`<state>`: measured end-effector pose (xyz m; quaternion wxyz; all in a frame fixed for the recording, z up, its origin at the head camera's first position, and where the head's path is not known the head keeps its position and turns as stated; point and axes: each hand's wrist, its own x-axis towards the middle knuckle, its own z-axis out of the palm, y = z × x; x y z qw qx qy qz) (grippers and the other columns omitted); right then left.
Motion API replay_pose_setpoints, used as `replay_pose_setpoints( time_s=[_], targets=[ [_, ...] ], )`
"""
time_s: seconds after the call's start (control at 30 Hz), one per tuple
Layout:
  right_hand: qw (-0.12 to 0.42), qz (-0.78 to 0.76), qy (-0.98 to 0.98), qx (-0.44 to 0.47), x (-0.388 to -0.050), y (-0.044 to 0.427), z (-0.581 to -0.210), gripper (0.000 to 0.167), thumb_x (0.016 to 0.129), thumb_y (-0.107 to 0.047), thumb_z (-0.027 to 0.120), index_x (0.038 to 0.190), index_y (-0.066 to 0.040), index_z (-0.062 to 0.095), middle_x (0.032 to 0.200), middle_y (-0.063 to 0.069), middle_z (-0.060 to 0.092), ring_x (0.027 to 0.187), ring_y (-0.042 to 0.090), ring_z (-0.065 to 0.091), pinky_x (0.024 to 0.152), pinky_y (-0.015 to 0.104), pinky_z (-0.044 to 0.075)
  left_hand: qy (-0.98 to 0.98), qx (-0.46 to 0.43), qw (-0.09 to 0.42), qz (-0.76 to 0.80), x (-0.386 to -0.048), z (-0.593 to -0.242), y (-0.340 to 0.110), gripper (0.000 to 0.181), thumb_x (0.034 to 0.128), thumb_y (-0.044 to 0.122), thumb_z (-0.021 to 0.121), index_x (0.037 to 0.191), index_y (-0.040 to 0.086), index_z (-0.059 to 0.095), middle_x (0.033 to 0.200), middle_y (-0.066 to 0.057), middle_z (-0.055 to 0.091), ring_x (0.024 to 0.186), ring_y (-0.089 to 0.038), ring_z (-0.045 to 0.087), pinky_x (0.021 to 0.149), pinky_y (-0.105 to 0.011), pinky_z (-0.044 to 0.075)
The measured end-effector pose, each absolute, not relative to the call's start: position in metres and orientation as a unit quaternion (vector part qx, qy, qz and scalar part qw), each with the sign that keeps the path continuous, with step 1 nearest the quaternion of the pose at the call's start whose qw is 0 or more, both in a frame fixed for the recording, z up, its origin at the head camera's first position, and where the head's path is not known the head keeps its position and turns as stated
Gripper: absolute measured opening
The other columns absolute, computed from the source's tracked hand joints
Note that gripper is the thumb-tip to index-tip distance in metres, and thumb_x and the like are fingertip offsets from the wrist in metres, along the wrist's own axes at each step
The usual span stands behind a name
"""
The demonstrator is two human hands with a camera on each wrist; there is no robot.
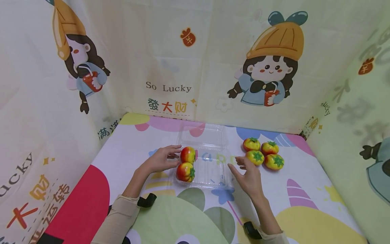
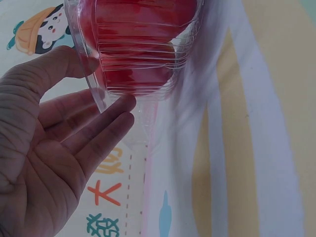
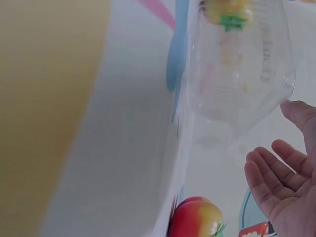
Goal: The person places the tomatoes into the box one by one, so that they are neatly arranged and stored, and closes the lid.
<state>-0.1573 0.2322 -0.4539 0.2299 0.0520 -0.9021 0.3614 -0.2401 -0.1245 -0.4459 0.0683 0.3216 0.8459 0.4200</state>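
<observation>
A clear plastic clamshell box (image 1: pixel 210 169) lies on the table with its lid (image 1: pixel 202 134) folded back. Inside, along its left side, two red-and-yellow tomatoes (image 1: pixel 185 171) sit one in front of the other. At the box's left edge is my left hand (image 1: pixel 161 159), its thumb (image 2: pixel 74 61) at the rim and its fingers loosely bent. My right hand (image 1: pixel 248 174) hovers by the right edge, thumb near the box corner and fingers relaxed, holding nothing. The right wrist view shows that palm (image 3: pixel 291 197) bare beside the clear wall.
Several more tomatoes (image 1: pixel 270 148) are grouped on the table right of the box, beyond my right hand. A printed cloth (image 1: pixel 304 189) covers the tabletop. Patterned curtains (image 1: pixel 210 67) stand at the back and both sides.
</observation>
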Motion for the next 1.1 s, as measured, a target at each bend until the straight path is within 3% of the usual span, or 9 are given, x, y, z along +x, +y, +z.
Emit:
replay_pose_setpoints(
  time_s=[0.37, 0.7, 0.97, 1.1],
  targets=[
    [0.222, 0.353, -0.908, 0.023, -0.163, 0.247, -0.452, 0.040, 0.086, -0.020, 0.083, 0.115, 0.003, 0.067, 0.112, 0.022, 0.072, 0.096, 0.040, 0.071, 0.086, 0.055, 0.059, 0.846, 0.315, 0.074, 0.423, -0.240, -0.445, -0.124, 0.054, 0.0929, 0.011, 0.072, 0.143, -0.004, 0.056, 0.153, -0.019, 0.050, 0.116, -0.031, 0.069, 0.097, -0.041, 0.057],
    [0.252, 0.352, -0.901, 0.017, -0.170, 0.262, -0.452, 0.035, 0.086, -0.016, 0.083, 0.110, 0.005, 0.069, 0.104, 0.021, 0.074, 0.094, 0.037, 0.072, 0.087, 0.055, 0.058, 0.845, 0.319, 0.073, 0.424, -0.240, -0.446, -0.125, 0.054, 0.0929, 0.011, 0.072, 0.142, -0.004, 0.057, 0.153, -0.019, 0.050, 0.115, -0.031, 0.069, 0.098, -0.042, 0.057],
    [0.241, 0.344, -0.908, -0.013, -0.173, 0.273, -0.450, 0.034, 0.087, -0.019, 0.083, 0.109, 0.003, 0.069, 0.106, 0.019, 0.073, 0.096, 0.035, 0.072, 0.082, 0.036, 0.061, 0.845, 0.319, 0.072, 0.422, -0.240, -0.446, -0.124, 0.054, 0.0929, 0.011, 0.072, 0.143, -0.004, 0.056, 0.153, -0.019, 0.050, 0.115, -0.031, 0.069, 0.097, -0.041, 0.057],
    [0.223, 0.337, -0.914, -0.032, -0.174, 0.277, -0.448, 0.039, 0.089, -0.022, 0.081, 0.116, 0.003, 0.066, 0.114, 0.020, 0.070, 0.101, 0.036, 0.070, 0.086, 0.045, 0.061, 0.846, 0.317, 0.072, 0.422, -0.240, -0.445, -0.124, 0.054, 0.0928, 0.011, 0.072, 0.143, -0.004, 0.056, 0.153, -0.019, 0.050, 0.115, -0.031, 0.069, 0.096, -0.039, 0.058]
  ],
)
